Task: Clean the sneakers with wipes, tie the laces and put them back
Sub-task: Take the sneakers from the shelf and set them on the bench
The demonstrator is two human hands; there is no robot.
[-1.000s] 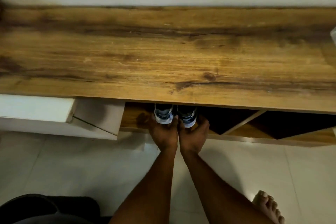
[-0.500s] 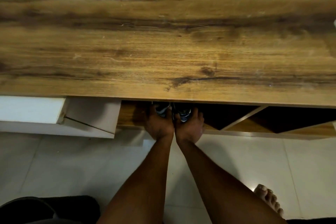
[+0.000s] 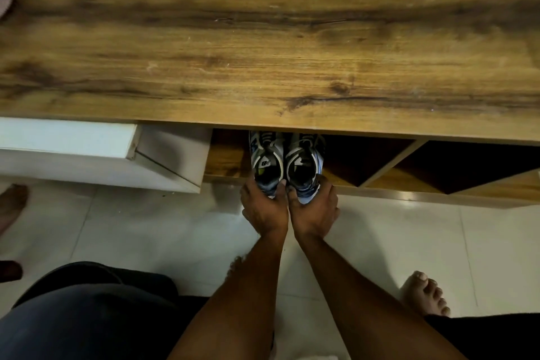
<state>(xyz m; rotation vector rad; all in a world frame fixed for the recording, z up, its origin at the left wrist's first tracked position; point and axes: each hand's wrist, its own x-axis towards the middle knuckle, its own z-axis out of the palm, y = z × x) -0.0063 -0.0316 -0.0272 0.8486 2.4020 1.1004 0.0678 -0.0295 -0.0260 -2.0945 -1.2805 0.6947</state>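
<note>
Your left hand (image 3: pixel 264 212) grips the heel of the left sneaker (image 3: pixel 266 161), fingers curled round its back with the thumb at the inner side. Your right hand (image 3: pixel 314 213) grips the heel of the right sneaker (image 3: pixel 304 164) in the same way, fingers wrapped round the outer side of the heel. The two hands touch each other at the thumbs, and the sneakers sit side by side, touching, toes pointing in under the wooden top (image 3: pixel 263 52).

Both sneakers are in the open shelf compartment (image 3: pixel 225 161) just beneath the front edge of that top, at the compartment's left part. Their toes are hidden under the overhang; their heels stick out past the shelf's front edge, over the floor (image 3: pixel 146 228). The shoes are white, grey and blue, with dark openings facing up at you; whether the laces are tied you cannot tell from here.

Left of the compartment a white drawer or door (image 3: pixel 87 149) stands out from the unit. Right of it, slanted wooden dividers (image 3: pixel 388 161) split the shelf into dark pockets. Your bare right foot (image 3: pixel 423 295) rests on the pale tiled floor near the lower right, and your dark-clothed knee (image 3: pixel 87 316) fills the lower left.
</note>
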